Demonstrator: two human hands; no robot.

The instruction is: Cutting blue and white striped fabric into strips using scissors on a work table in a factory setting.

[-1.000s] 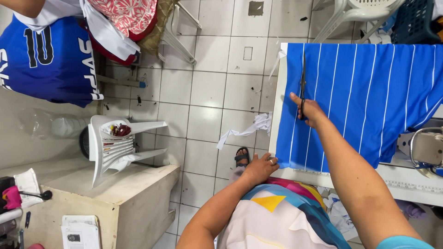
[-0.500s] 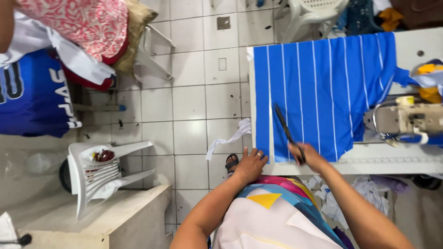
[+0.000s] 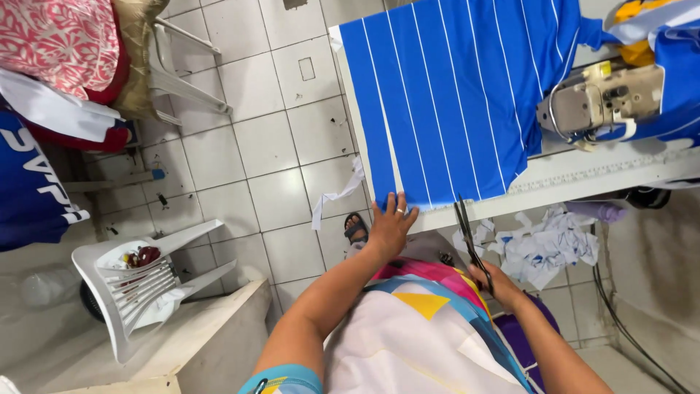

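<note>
Head view: the right hand [image 3: 497, 283] is closed around the handles of a pair of scissors [image 3: 467, 230], held just below the near edge of the blue striped fabric [image 3: 445, 95]. The blades point up toward that fabric, and their tips meet its near hem, close to one of the thin white stripes. The left hand [image 3: 390, 226] lies open and flat, fingers spread, pressing the near left corner of the striped fabric; a ring shows on one finger.

The striped fabric is spread flat over a white tabletop [image 3: 583, 175], whose front edge runs along the fabric's near side and off to its right. Right of the fabric, on the same tabletop, stands a beige sewing machine [image 3: 601, 102] with more blue cloth draped around it. Below the tabletop edge, to the right of the scissors, a heap of white and blue fabric scraps [image 3: 547, 244] lies on the tiled floor [image 3: 262, 146]. A white strip of cloth [image 3: 335, 193] hangs or lies just left of the fabric's near corner, and a sandalled foot [image 3: 356, 230] shows beneath it.

Well to the left of the fabric, a white plastic chair [image 3: 138, 281] lies tipped on its side, and a blue jersey [image 3: 33, 186] and a red patterned cloth [image 3: 58, 36] sit at the far left.
</note>
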